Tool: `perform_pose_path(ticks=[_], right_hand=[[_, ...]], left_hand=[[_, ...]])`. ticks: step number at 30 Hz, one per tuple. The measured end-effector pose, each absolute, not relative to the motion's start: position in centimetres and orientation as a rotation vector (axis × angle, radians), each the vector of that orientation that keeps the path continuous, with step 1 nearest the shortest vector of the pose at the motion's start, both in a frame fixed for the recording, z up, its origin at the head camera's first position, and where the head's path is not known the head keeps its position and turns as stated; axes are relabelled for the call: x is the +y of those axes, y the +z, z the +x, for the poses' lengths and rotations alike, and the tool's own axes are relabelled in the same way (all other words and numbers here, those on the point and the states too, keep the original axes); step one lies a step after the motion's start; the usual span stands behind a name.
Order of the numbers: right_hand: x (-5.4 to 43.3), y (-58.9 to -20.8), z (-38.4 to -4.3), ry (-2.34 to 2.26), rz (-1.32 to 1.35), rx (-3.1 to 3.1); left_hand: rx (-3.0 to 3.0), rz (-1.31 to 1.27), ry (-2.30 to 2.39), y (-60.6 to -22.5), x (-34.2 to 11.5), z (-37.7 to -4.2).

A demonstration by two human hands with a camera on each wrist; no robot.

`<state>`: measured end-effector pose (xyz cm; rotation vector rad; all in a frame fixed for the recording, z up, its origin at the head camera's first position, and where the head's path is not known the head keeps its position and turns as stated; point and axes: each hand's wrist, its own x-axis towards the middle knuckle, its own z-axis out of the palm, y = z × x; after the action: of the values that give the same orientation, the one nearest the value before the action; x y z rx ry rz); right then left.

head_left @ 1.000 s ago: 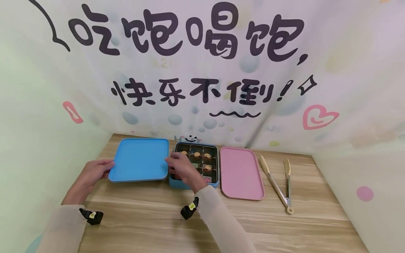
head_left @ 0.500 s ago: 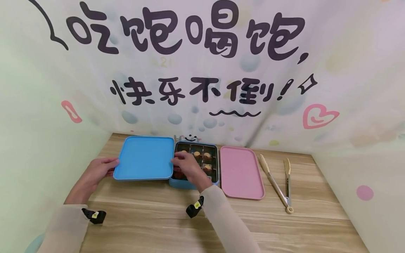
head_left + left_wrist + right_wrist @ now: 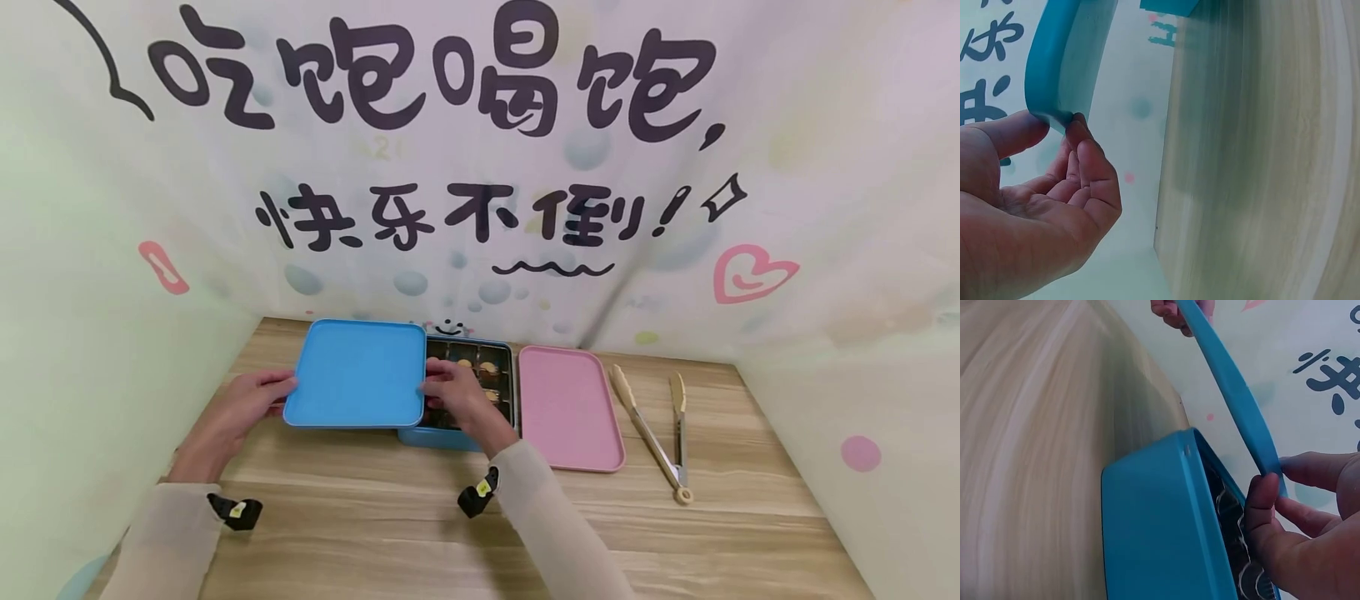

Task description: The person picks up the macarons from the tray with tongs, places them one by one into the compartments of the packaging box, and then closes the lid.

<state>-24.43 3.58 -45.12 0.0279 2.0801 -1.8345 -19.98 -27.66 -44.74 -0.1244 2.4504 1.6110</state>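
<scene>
A flat, square blue lid (image 3: 360,373) is held up off the table by both hands. My left hand (image 3: 243,410) pinches its left edge between thumb and fingers, as the left wrist view also shows. The lid's right edge is pinched by my right hand (image 3: 468,400), which hovers above a blue tin (image 3: 1154,531). Inside the tin, a dark divided tray (image 3: 502,408) holds several cookies (image 3: 489,368) in its compartments. The lid overlaps the tin's left part from above and hides it in the head view; the right wrist view shows a gap between lid and tin.
Right of the tin lies a pink tray (image 3: 570,408) on the wooden table (image 3: 375,517). Farther right is a pair of tongs (image 3: 678,450) with its arms spread. A printed wall curtain (image 3: 480,283) stands directly behind the table.
Both hands have carried the lid to the right, from beside the tin to partly over it. The tin, pink tray and tongs stay where they were.
</scene>
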Motion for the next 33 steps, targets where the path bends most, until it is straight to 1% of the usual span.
perform_pose_path(ticks=[14,21,28,33], right_hand=[[5.9,-45.4,-24.6,-1.748,0.048,2.147],[7.3,-45.4,-24.5,-1.719,0.007,2.184],[8.8,-45.3,-24.3,-1.652,0.113,2.215],[9.7,-45.3,-24.2,-1.655,0.105,2.234]], left_hand=[[2.420,-0.092,1.635,-44.1,-25.3,-20.4],[2.404,-0.076,1.640,-44.2,-24.2,-20.5],[2.397,-0.068,1.652,-44.3,-22.8,-20.8],[2.395,-0.049,1.656,-44.1,-21.9,-20.9]])
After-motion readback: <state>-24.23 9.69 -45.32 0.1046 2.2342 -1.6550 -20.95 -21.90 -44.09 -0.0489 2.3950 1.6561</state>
